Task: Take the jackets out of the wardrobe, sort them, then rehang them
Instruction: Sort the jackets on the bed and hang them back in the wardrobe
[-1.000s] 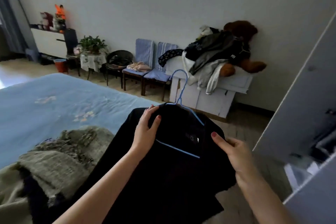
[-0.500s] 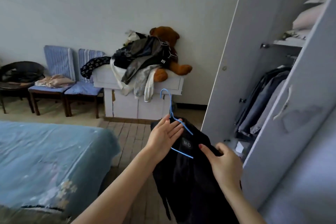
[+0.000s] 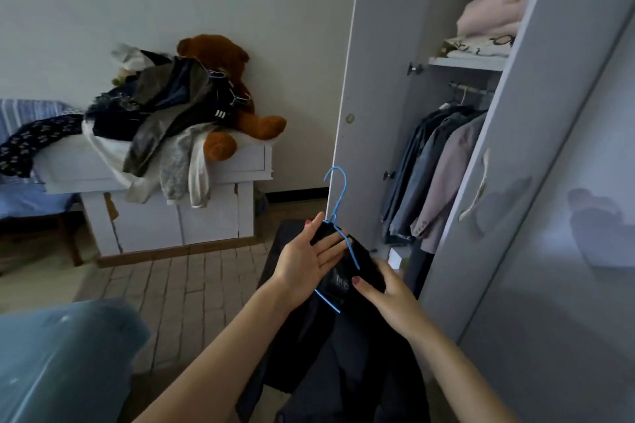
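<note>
A black jacket (image 3: 347,361) hangs on a blue wire hanger (image 3: 338,203) in front of me, its hook pointing up. My left hand (image 3: 307,259) holds the jacket's left shoulder at the collar, thumb on top and fingers laid across the cloth. At the other shoulder my right hand (image 3: 390,297) grips the fabric, thumb pressed on the front. Just beyond stands the open wardrobe (image 3: 354,45). Several grey and blue jackets (image 3: 436,175) hang from its rail (image 3: 470,89).
Folded bedding (image 3: 491,14) lies on the wardrobe's upper shelf. A heap of clothes (image 3: 165,120) and a brown teddy bear (image 3: 220,79) sit on a white cabinet (image 3: 220,216) at the left. A blue chair (image 3: 20,196) and the bed corner (image 3: 62,357) are nearer left.
My view has swung right, from the bed to the open wardrobe. Both hands have carried the black jacket on its hanger off the bed and up close to the wardrobe opening.
</note>
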